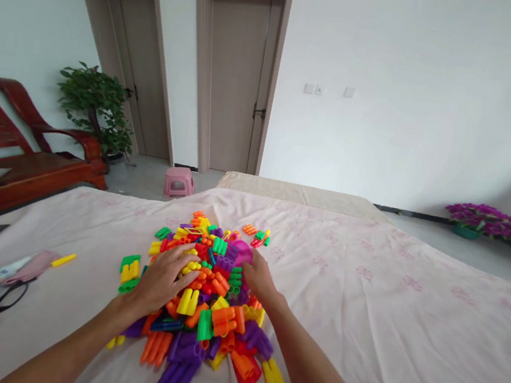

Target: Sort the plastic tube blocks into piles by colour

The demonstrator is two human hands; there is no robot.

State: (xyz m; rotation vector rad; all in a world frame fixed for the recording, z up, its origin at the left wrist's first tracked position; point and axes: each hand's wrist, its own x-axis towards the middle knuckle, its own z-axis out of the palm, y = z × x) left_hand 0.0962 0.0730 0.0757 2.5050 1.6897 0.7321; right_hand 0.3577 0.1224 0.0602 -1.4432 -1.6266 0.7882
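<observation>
The step in hand appears to be the handling of loose pieces in a heap of bullet-shaped plastic building blocks [221, 285], which lies on the pale flowered cloth [382, 336], in front of the person and between the two forearms. In my judgement, the next move calls for a firm pinch on one single piece, because the blocks lie one over another and a careless pull could make the neighbours slide. The left hand [165, 273] rests over the left side of the heap, palm turned down, with the fingers bent forward and the thumb apart from them; a yellow knobbed block [190, 267] lies between thumb and fingers, but I cannot tell whether it is gripped or only touched. The right hand [259, 276] comes from the other side and touches the right edge of a magenta rounded piece [242, 252]; its fingers are partly hidden there, so I cannot tell if they grasp this piece. The left forearm [78, 338] and the right forearm [311, 367] reach forward and inward from the near corners. At the near edge of the heap lie a purple block [177, 377] and, farther right, a yellow block [273, 378], both apart from the hands.
</observation>
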